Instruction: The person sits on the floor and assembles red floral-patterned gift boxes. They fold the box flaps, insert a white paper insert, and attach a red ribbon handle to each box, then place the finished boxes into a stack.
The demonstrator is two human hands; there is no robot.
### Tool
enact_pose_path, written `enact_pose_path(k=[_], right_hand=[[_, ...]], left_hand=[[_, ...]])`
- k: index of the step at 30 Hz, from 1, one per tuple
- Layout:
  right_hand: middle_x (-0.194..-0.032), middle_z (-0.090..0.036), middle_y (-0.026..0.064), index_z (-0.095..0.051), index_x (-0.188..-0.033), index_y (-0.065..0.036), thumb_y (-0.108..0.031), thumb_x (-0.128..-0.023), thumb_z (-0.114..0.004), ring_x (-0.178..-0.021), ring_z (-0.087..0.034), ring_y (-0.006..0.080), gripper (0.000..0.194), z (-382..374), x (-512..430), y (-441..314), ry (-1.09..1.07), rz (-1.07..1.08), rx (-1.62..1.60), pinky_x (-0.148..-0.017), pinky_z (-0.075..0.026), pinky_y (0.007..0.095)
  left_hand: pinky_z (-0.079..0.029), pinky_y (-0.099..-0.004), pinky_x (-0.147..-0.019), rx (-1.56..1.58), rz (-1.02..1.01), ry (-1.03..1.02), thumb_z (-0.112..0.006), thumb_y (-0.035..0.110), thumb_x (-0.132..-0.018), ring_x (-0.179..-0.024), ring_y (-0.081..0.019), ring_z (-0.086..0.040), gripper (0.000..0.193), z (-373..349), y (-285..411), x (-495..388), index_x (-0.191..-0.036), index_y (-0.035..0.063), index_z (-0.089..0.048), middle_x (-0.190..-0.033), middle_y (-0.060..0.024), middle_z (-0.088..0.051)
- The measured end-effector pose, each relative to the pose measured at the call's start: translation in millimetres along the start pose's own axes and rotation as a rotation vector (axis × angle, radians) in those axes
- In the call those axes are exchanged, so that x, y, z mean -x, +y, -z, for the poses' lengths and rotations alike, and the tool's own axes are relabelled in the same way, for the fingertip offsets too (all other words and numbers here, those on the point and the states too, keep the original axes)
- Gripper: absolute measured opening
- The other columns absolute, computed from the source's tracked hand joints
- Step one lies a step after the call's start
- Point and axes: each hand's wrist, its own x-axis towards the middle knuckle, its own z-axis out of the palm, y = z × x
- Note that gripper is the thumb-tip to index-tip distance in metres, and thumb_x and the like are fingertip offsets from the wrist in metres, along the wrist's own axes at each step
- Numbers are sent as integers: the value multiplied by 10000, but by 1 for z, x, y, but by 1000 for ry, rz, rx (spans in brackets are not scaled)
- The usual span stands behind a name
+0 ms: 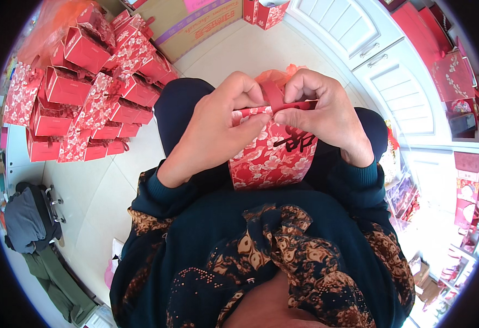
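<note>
A red gift box (268, 160) printed with pale blossoms and a dark character rests on my lap between my knees. A flat red ribbon handle (273, 95) loops up over its top edge. My left hand (227, 117) pinches the top edge just left of the ribbon, index finger curled behind and thumb in front. From the other side, my right hand (319, 108) grips the same edge beside the ribbon, its thumb almost meeting the left thumb. Orange-red translucent material (278, 76) shows behind the ribbon. The fingers partly hide the box's top.
Many similar red boxes (85, 88) are stacked on the floor to my left. A cardboard carton (200, 30) and more red boxes (266, 14) stand ahead. White cabinets (391, 82) line the right. A chair draped with grey cloth (26, 217) is at the lower left.
</note>
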Motion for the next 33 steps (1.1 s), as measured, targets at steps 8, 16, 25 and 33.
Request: enact_pose_path(k=[8,16,25,33], right_hand=[[-745,-628,-1,-588,-753,-32,4,-757,-822,-723,-598,65,236,8,9,-22,-120,0,50,-672,-480,226],[-767,-606,7,-582,-750,-33,11,-748,-825,-714,-578,62,246,4,20,-21,-98,71,0,-691,-494,229],[-767,-589,3,-538,-746,-44,48,-759,-808,-715,-595,57,285,3,26,-22,-103,88,-11,-663,-504,218],[-777,-581,3,-508,-731,-50,62,-753,-805,-729,-615,61,318,3,28,-18,-80,65,-74,-666,-515,224]], left_hand=[[-578,-313,-770,604,16,-140,-580,-13,-942,-892,-170,-667,319,38,-8,-16,-1234,30,-458,-1062,-161,-679],[-558,-265,-803,-191,-454,128,-666,-107,-817,-922,-168,-670,195,17,-14,-29,-977,-4,-708,-1130,-131,-655],[-538,-252,-791,178,-79,-187,-643,-64,-876,-905,-113,-661,206,3,-17,-34,-1072,-12,-603,-981,-79,-685],[-550,-261,-828,367,102,-309,-673,-70,-853,-917,-127,-677,297,8,2,-28,-1127,-8,-576,-1003,-89,-688]])
